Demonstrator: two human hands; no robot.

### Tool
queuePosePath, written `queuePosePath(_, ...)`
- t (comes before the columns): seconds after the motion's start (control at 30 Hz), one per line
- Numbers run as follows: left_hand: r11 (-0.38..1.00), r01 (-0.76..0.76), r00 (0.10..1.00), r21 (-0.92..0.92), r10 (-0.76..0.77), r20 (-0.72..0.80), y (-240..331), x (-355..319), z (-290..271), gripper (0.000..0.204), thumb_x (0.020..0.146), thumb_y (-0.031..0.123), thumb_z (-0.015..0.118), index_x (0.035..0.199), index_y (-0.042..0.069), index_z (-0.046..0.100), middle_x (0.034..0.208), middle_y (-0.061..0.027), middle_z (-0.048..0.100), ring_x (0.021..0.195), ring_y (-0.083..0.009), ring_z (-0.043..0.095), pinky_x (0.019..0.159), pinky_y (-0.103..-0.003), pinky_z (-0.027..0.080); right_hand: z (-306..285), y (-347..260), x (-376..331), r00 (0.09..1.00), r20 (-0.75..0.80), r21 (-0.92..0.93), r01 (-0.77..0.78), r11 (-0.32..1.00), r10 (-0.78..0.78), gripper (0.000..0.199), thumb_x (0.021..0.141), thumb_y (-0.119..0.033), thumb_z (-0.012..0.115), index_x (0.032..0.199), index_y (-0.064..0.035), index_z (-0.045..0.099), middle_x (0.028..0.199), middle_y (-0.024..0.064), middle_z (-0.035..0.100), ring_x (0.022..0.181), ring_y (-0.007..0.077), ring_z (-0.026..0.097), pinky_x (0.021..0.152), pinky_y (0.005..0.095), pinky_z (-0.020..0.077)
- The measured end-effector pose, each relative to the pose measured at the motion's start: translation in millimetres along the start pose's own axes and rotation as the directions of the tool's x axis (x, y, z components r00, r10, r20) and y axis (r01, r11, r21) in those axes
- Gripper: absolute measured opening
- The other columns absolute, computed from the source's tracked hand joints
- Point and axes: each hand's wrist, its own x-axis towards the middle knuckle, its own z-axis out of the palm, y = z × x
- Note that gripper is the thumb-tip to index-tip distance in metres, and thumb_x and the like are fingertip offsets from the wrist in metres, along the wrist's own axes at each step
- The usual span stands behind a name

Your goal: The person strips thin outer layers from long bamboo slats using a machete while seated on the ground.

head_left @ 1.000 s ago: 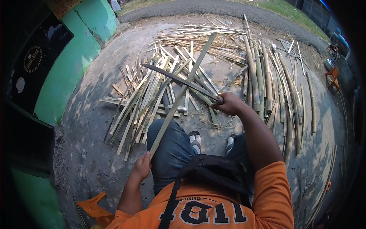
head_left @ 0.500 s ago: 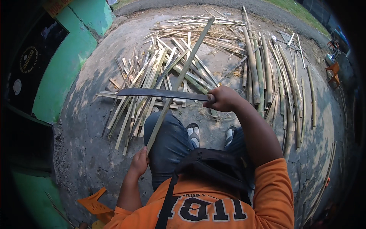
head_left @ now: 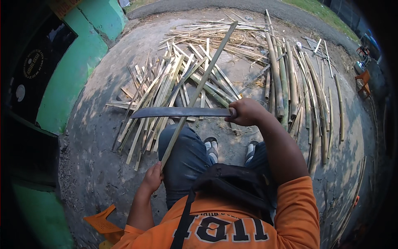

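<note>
My right hand point(head_left: 248, 112) is wrapped round the handle of a machete point(head_left: 178, 112), whose long dark blade points left. The blade crosses a long split bamboo strip point(head_left: 202, 81); whether the two touch I cannot tell. Near its lower end the strip is gripped by my left hand point(head_left: 153, 177), beside my left thigh. From there it slants up and away to the right, over the heap of bamboo strips point(head_left: 166, 89) on the ground. The palm side of my left hand is hidden.
More thin strips point(head_left: 248, 45) lie farther off. Whole bamboo poles point(head_left: 290, 79) are spread on the right. An orange plastic chair point(head_left: 103, 222) stands at the lower left, near a green wall point(head_left: 68, 83). My sandalled feet rest on the concrete ground point(head_left: 93, 137).
The machete and my right hand have moved slightly nearer to me along the bamboo strip. My left hand keeps its hold, and the strip has shifted only a little.
</note>
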Motion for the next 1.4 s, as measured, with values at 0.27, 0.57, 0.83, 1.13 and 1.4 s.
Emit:
queuePosePath(0.27,0.997,-0.065,0.996,0.039,0.067,-0.057,12,-11,9,0.049,0.112,0.047,0.039,0.094,0.006,0.059,0.066,0.0031,0.042,0.056,-0.01,0.038,0.054,-0.031,0.032,-3,17,-3,0.956,-0.117,0.158,-0.248,0.956,0.267,0.038,0.087,-0.042,0.077,0.094,-0.0051,0.072,0.091,0.0215,0.074,0.091,0.0435,0.071,0.082,0.0519,0.0552)
queuePosePath(0.57,0.998,-0.037,0.998,-0.046,0.035,-0.045,7,-6,6,0.051,0.112,0.045,0.04,0.097,0.003,0.064,0.069,0.0021,0.045,0.06,-0.011,0.043,0.058,-0.032,0.037,2,-22,-12,0.984,-0.142,0.108,0.126,0.986,-0.111,0.043,0.083,-0.046,0.079,0.098,-0.008,0.066,0.083,0.0196,0.07,0.083,0.0433,0.07,0.074,0.0526,0.0545)
queuePosePath(0.83,0.996,-0.068,0.996,0.062,0.072,-0.049,7,-4,5,0.051,0.112,0.045,0.039,0.092,0.004,0.063,0.066,0.0013,0.045,0.061,-0.0122,0.044,0.059,-0.034,0.037,-8,-11,-3,0.932,-0.355,-0.011,0.075,0.997,-0.074,0.049,0.088,-0.059,0.075,0.089,-0.0108,0.064,0.081,0.0121,0.07,0.081,0.0367,0.071,0.068,0.0486,0.0544)
queuePosePath(1.13,0.999,-0.019,0.999,-0.042,0.017,-0.048,3,-2,4,0.051,0.111,0.048,0.04,0.089,0.006,0.06,0.065,0.0012,0.045,0.055,-0.0114,0.043,0.053,-0.032,0.034,4,-12,-9,0.921,-0.372,0.086,0.154,0.984,-0.112,0.046,0.083,-0.05,0.084,0.094,-0.0094,0.064,0.083,0.0131,0.07,0.082,0.0386,0.071,0.072,0.0487,0.0548)
queuePosePath(1.4,0.999,-0.022,0.999,-0.037,0.021,-0.049,12,-6,7,0.051,0.111,0.048,0.04,0.093,0.006,0.062,0.064,0.0015,0.046,0.055,-0.0105,0.043,0.053,-0.031,0.034,0,-10,-8,1.0,-0.004,0.336,0.018,0.942,-0.018,0.049,0.082,-0.047,0.085,0.108,-0.0064,0.074,0.092,0.0169,0.075,0.088,0.0354,0.073,0.079,0.044,0.0563)
